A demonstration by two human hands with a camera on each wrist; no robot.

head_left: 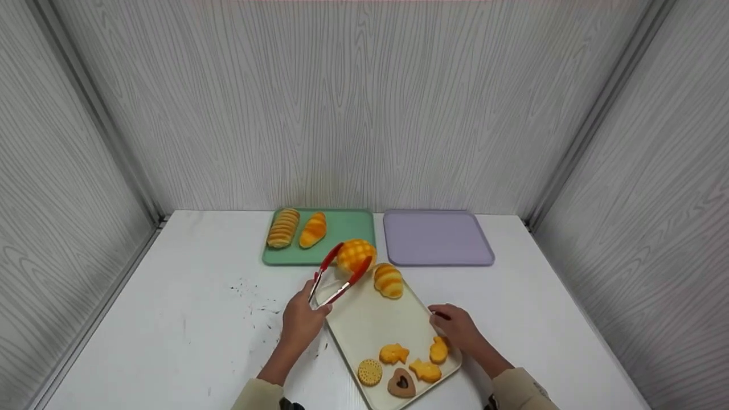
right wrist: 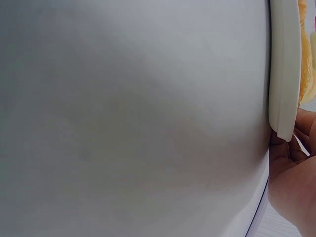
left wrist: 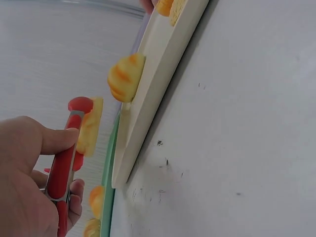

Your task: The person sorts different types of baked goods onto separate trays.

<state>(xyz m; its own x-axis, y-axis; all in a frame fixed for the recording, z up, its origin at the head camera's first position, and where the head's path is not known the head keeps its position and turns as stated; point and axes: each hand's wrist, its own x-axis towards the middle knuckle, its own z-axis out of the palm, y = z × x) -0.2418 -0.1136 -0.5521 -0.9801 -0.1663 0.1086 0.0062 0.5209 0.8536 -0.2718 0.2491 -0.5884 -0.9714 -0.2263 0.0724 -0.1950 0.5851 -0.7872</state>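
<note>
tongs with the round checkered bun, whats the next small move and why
Probably carry it a little further on, over the green tray, before letting go. The left hand squeezes the red tongs on the round checkered bun, held above the gap between the cream tray and the green tray, where two long loaves already lie. The right hand steadies the cream tray.

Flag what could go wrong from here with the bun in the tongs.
The left hand squeezes red tongs on a round checkered bun in the air above the cream tray edge; a loosened squeeze could drop it onto the table. It could also bump the striped bun beside it. The right hand steadies the tray only at its rim.
</note>
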